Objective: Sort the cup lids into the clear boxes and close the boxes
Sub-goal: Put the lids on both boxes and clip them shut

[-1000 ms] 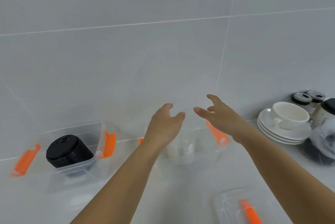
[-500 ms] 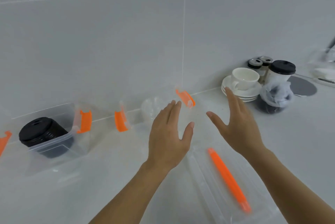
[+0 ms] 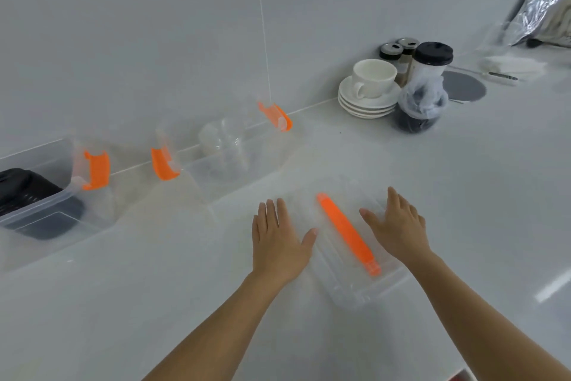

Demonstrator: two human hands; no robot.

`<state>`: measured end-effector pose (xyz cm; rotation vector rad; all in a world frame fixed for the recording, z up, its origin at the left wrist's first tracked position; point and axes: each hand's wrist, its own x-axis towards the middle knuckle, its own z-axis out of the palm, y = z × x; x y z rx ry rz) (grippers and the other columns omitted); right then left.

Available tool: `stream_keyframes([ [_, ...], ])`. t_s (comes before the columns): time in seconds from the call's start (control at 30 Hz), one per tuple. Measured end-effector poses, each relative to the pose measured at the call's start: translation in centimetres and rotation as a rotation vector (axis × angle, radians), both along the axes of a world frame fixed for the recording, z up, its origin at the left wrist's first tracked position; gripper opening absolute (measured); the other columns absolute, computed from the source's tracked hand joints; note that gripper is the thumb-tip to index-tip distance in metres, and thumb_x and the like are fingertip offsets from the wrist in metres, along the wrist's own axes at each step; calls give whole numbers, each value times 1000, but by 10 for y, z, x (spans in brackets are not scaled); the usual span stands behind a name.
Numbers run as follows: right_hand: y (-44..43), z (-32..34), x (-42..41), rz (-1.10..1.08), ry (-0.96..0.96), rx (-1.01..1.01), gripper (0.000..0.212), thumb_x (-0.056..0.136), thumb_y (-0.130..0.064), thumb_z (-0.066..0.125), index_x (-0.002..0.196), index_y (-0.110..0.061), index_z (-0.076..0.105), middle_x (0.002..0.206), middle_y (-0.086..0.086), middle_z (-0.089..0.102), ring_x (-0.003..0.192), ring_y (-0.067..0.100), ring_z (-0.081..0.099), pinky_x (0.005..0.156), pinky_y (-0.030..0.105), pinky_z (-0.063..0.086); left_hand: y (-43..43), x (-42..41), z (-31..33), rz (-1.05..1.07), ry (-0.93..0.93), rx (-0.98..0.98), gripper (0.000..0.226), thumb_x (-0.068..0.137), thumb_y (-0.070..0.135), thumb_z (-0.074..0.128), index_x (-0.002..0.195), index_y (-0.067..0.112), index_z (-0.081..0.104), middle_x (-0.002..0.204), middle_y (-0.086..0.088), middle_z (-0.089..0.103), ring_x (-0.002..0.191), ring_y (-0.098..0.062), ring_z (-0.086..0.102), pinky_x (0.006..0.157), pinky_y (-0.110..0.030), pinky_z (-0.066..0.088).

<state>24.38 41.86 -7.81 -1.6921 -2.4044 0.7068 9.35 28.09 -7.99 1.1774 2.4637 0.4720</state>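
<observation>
**A:** Bare-skinned and spread flat, both hands were down at the box lid near the front of the counter. The left hand point(image 3: 279, 243) had its fingers wide, sitting at the left edge of the clear lid point(image 3: 346, 275); the right hand point(image 3: 398, 229) was just as open along the other long edge. Neither one was actually gripping anything that I could see. The orange handle point(image 3: 346, 234) ran between them, untouched.

**B:** So the sorting part looked done and it was closing time?

**A:** That was my read. Toward the back edge by the wall, the middle box point(image 3: 231, 161) stood open with clear cup lids point(image 3: 216, 139) inside, orange latches point(image 3: 163, 164) flipped out. At the far left edge the other box point(image 3: 46, 204) held the black cup lids point(image 3: 21, 186), also uncovered. No loose lids visible on the counter point(image 3: 154, 288). Mugs and saucers point(image 3: 367, 96) sat well apart at the back right.

**B:** Next move?

**A:** Probably pinching the lid by both long edges, lifting it level, lining it up over the middle box and snapping the latches. Clear-on-clear makes the rim hard to judge, though.
</observation>
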Motion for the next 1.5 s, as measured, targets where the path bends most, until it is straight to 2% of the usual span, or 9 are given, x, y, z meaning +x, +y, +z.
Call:
stream_keyframes([
  [0.2, -9, -2, -3, -26, 0, -110, 61, 92, -38, 45, 142, -9, 25, 148, 11, 35, 135, 32, 29, 107, 44, 22, 5, 21, 1, 3, -308, -129, 89, 87, 58, 41, 147, 18, -10, 158, -6, -12, 143, -21, -17, 115, -40, -10],
  [0.4, -12, 9, -14, -54, 74, -215, 66, 88, -38, 53, 143, -14, 25, 143, 15, 38, 131, 35, 33, 107, 46, 26, 7, 20, 20, 219, -855, 222, 84, 86, 41, 57, 148, 26, 3, 158, 1, 5, 142, -13, 12, 113, -34, 20],
  [0.53, -14, 19, -17, -127, 374, -367, 66, 86, -35, 60, 142, -20, 29, 146, 12, 36, 132, 29, 37, 106, 42, 32, 0, 12, 28, 302, -753, 478, 72, 88, 10, 57, 146, 24, 16, 152, 1, 24, 131, -10, 33, 94, -21, 34],
  [0.7, -14, 39, -32, -191, 598, -217, 54, 84, -29, 62, 133, -19, 42, 140, 9, 44, 128, 24, 41, 95, 34, 35, -8, 1, 47, 314, -769, 671, 90, 80, -1, 66, 145, 32, 13, 128, 13, 42, 94, 1, 59, 63, -9, 48],
  [0.9, -17, 77, -51, -103, 820, -121, 41, 84, -20, 62, 123, -16, 50, 126, 7, 53, 120, 20, 49, 91, 30, 37, -24, -27, 74, 303, -1108, 790, 48, 72, -19, 62, 112, 8, 58, 91, -4, 73, 81, -13, 69, 77, -25, 56],
  [1.03, -20, 99, -61, -64, 947, -140, 35, 84, -20, 63, 118, -16, 54, 115, 3, 58, 106, 16, 55, 85, 25, 39, -34, -42, 87, 388, -1212, 925, 34, 72, -24, 55, 84, 7, 61, 82, -5, 73, 76, -15, 69, 71, -23, 57],
  [1.17, -26, 104, -68, -148, 1135, -136, 26, 85, -22, 62, 109, -20, 55, 107, -4, 58, 99, 10, 54, 79, 19, 39, -43, -53, 95, 471, -1331, 1098, 26, 81, -20, 49, 86, 4, 59, 88, -8, 71, 74, -14, 69, 69, -23, 58],
  [1.3, -43, 97, -76, -149, 1260, -287, 35, 86, -28, 61, 118, -17, 51, 104, -6, 58, 103, 16, 57, 88, 34, 46, -49, -58, 103, 553, -1454, 1296, 23, 85, -15, 47, 87, 5, 60, 95, -7, 67, 80, -14, 67, 72, -21, 58],
  [1.5, -71, 89, -97, 109, 1392, -649, 61, 69, -29, 74, 124, -34, 47, 100, 3, 65, 87, 25, 69, 66, 36, 56, -49, -61, 108, 617, -1611, 1440, 23, 86, -14, 45, 92, 4, 58, 92, -6, 64, 81, -15, 64, 78, -24, 56],
])
